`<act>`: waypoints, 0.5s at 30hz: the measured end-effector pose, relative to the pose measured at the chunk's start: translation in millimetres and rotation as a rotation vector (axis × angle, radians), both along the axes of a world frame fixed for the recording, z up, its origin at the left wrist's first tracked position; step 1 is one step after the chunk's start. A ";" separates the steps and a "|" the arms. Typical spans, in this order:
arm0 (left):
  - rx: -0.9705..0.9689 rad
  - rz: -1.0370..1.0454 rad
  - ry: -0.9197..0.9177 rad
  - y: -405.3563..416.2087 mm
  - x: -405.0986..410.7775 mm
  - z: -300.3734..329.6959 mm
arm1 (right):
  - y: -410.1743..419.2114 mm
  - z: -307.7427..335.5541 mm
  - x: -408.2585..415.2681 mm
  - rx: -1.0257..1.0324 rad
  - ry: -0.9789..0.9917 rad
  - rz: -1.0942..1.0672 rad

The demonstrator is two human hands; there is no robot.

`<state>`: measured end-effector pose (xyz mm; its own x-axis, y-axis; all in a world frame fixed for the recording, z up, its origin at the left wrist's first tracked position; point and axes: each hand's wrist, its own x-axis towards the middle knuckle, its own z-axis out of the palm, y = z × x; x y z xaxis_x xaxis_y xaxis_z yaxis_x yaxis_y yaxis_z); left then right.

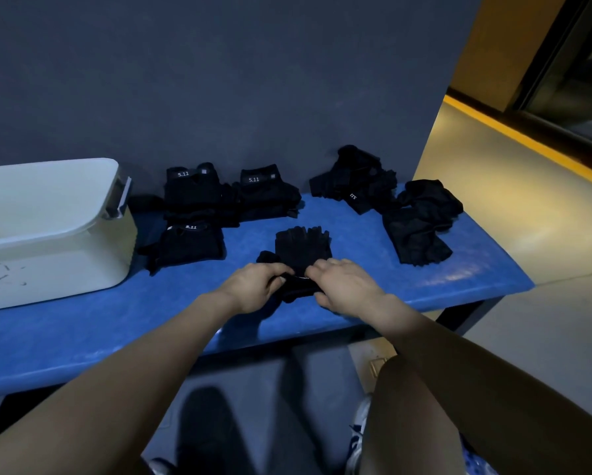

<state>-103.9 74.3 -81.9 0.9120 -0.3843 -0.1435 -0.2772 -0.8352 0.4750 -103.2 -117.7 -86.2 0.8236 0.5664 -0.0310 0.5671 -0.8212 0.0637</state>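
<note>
Both hands — left [253,286], right [347,286] — pinch a black glove's [301,250] cuff near the counter's [459,272] front edge. An uneven tug could skew it — spoiling the fold.

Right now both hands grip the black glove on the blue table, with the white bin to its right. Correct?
Not quite: the head view shows the white bin to the left of the black glove, not the right. The left hand and right hand do both grip the glove on the blue table.
</note>
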 end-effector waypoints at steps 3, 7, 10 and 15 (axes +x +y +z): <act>0.076 -0.014 0.045 -3.0 -2.1 5.0 | 3.8 2.1 1.0 -0.031 -0.027 -0.010; 0.121 -0.021 0.094 -2.3 -4.2 8.7 | 4.4 11.9 4.9 0.079 0.095 -0.084; 0.150 0.035 -0.081 -5.5 -4.4 1.6 | 3.2 17.9 6.2 0.188 0.185 -0.143; -0.029 0.139 -0.038 -3.3 -0.2 -1.3 | -14.1 10.6 9.3 0.631 0.529 -0.309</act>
